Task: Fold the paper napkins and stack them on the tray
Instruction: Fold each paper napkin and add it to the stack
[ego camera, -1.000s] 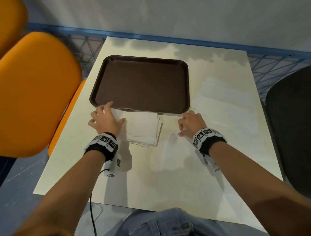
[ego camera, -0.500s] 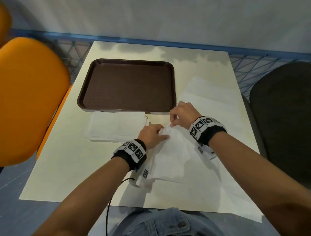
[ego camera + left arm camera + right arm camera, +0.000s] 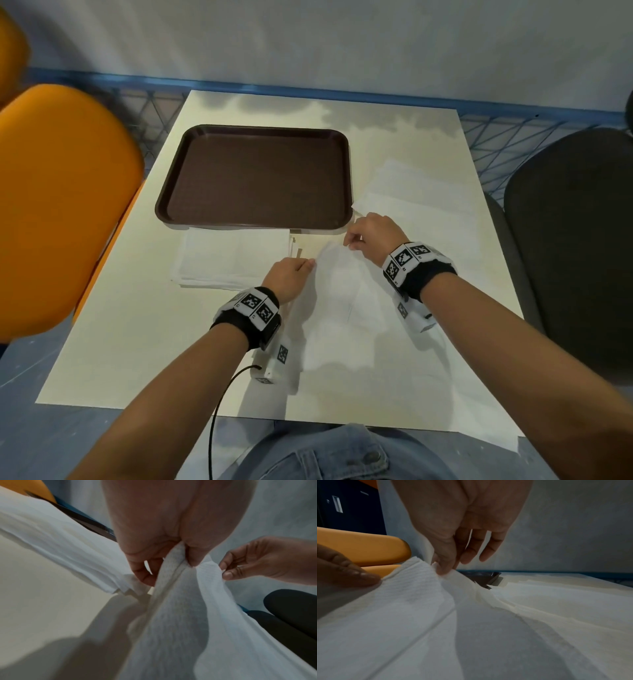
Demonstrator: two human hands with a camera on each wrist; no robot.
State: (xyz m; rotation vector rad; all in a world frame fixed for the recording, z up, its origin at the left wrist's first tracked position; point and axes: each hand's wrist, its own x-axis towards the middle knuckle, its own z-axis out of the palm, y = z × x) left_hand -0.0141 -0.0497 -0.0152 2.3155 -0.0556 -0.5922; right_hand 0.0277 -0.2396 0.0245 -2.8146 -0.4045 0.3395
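Both hands (image 3: 289, 275) pinch napkin (image 3: 342, 301)

Cream table (image 3: 137, 335), brown tray (image 3: 253, 224), folded napkin stack (image 3: 233, 260), spread napkins (image 3: 428, 205)

A cream tabletop (image 3: 144, 335) stands against a pale grey wall (image 3: 342, 41), soft shadows lying along its far edge. A blue rail (image 3: 308, 89) with blue lattice beneath runs along the foot of the wall. An orange chair (image 3: 65, 205) sits on the left, a black chair (image 3: 575, 246) on the right. The floor (image 3: 30, 438) is blue-grey.
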